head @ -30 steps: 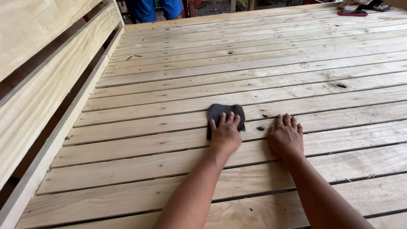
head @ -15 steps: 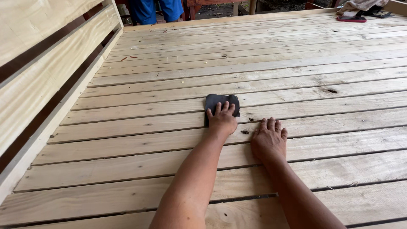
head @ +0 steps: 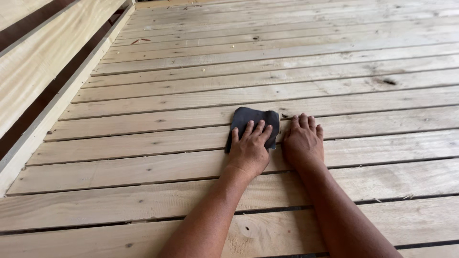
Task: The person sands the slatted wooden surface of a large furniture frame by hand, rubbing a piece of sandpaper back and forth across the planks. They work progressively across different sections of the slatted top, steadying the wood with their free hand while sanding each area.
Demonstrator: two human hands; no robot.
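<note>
My left hand (head: 249, 152) presses flat on a dark sheet of abrasive paper (head: 253, 125), fingers spread narrowly over its lower half, the sheet lying across a pale wooden slat (head: 143, 138) near the middle of the slatted deck. Compared with a second ago, the hand and sheet sit a little lower and further toward 6 o'clock on the boards, and the far end of the deck, where a person's blue legs showed at 12 o'clock, has slipped out of view; I read that as a pull stroke back toward me, so the rubbing along this slat is under way rather than finished. My right hand (head: 302, 143) rests empty at 3 o'clock of the sheet, palm down, fingers close together, just beside its edge and perhaps touching it; the gap is too fine to tell. A dark knot (head: 388, 81) marks a board at 2 o'clock. At 9 o'clock a plank side rail (head: 43, 81) runs off frame, and both forearms are cut off at the bottom edge.
</note>
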